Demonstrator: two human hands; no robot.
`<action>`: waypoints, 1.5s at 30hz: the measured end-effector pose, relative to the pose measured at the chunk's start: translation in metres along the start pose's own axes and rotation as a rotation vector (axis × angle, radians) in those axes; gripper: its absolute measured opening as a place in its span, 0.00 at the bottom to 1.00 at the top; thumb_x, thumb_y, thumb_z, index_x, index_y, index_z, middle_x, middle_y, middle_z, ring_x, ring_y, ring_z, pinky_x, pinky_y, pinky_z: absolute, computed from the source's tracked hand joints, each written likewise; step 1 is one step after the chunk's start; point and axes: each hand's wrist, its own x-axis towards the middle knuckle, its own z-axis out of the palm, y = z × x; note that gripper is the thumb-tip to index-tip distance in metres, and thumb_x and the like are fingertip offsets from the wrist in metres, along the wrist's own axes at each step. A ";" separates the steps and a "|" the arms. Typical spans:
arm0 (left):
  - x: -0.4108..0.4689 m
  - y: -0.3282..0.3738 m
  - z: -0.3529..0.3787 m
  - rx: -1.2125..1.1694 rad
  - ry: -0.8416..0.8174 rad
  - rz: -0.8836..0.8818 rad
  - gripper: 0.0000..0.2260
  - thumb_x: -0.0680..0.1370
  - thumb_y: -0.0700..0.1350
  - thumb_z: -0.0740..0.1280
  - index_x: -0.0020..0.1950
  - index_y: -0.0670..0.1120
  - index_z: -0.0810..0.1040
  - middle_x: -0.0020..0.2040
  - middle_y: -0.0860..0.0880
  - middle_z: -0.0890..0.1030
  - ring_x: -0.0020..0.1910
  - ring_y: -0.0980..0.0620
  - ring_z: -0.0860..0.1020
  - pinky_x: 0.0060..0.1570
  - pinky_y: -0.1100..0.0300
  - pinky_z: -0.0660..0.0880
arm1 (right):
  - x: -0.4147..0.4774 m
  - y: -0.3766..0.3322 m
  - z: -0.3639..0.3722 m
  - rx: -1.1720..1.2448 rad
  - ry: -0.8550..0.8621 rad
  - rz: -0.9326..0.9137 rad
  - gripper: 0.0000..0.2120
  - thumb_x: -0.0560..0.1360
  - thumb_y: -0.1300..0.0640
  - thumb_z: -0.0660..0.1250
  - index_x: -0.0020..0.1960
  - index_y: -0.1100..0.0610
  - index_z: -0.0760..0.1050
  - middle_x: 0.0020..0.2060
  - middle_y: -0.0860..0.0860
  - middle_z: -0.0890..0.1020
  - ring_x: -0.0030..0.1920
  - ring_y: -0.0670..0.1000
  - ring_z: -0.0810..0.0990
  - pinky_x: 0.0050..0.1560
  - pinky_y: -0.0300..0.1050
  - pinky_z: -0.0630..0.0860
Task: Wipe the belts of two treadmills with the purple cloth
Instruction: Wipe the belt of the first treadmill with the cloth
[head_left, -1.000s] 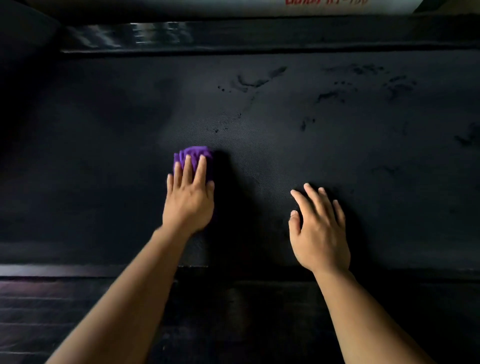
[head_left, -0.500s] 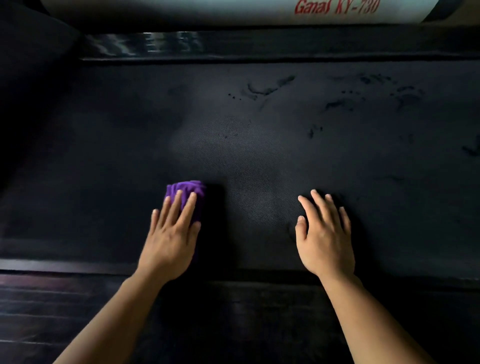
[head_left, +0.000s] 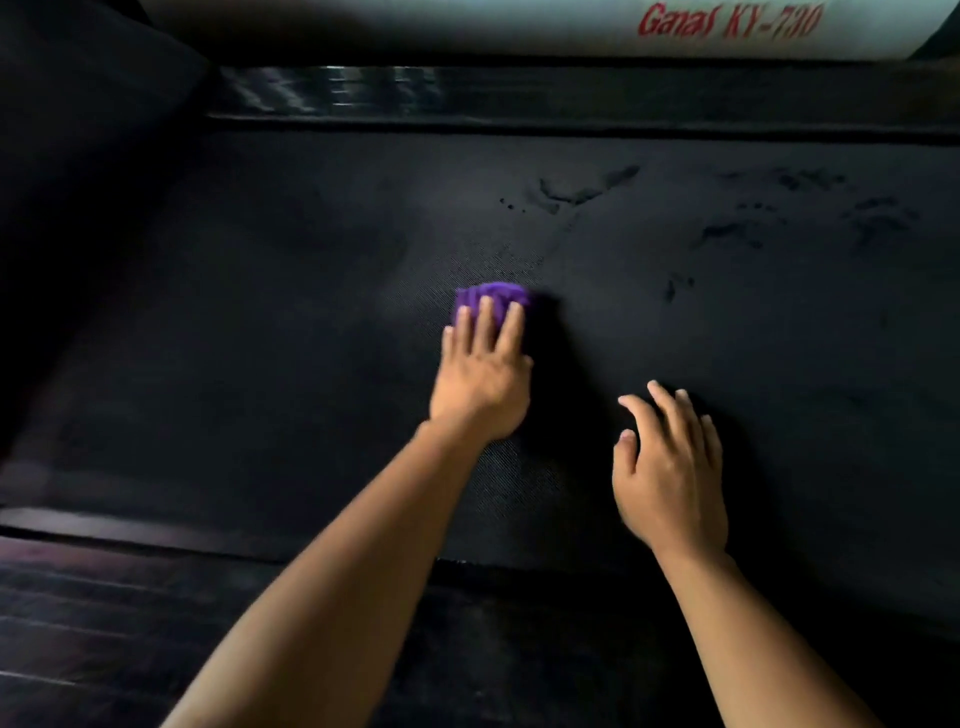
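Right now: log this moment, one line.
left hand flat on crumpled purple cloth | black textured treadmill belt | right hand open, empty

Bunched purple cloth (head_left: 492, 300) mid dark textured belt (head_left: 291, 332), smudges far side.

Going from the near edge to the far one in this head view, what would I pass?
Near side rail, right hand, left hand, purple cloth, dark smudges on the belt, far side rail, white panel with red lettering.

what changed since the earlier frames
The left hand, pressing the purple cloth, slid back toward the person, then forward and right across the belt toward the dark marks. The right hand stayed resting on the belt; nothing was picked up or let go.
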 end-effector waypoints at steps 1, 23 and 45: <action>-0.012 0.017 0.006 0.000 -0.005 0.058 0.29 0.82 0.54 0.52 0.81 0.53 0.44 0.81 0.45 0.44 0.79 0.42 0.41 0.76 0.46 0.41 | 0.001 0.000 0.000 0.008 0.015 0.004 0.20 0.77 0.53 0.55 0.66 0.52 0.75 0.73 0.54 0.71 0.74 0.60 0.66 0.74 0.60 0.60; 0.054 -0.040 -0.018 0.007 0.037 -0.074 0.29 0.82 0.54 0.53 0.80 0.52 0.45 0.81 0.44 0.45 0.78 0.39 0.42 0.76 0.42 0.45 | 0.001 0.001 0.000 0.066 0.006 0.003 0.22 0.75 0.54 0.56 0.67 0.53 0.76 0.72 0.53 0.72 0.75 0.58 0.65 0.75 0.59 0.58; 0.000 -0.142 -0.032 -0.088 0.064 -0.181 0.27 0.83 0.56 0.49 0.80 0.57 0.43 0.81 0.49 0.43 0.79 0.47 0.40 0.76 0.44 0.40 | 0.061 -0.019 0.013 0.087 0.035 -0.037 0.22 0.73 0.51 0.60 0.65 0.54 0.79 0.67 0.56 0.76 0.69 0.63 0.71 0.70 0.64 0.65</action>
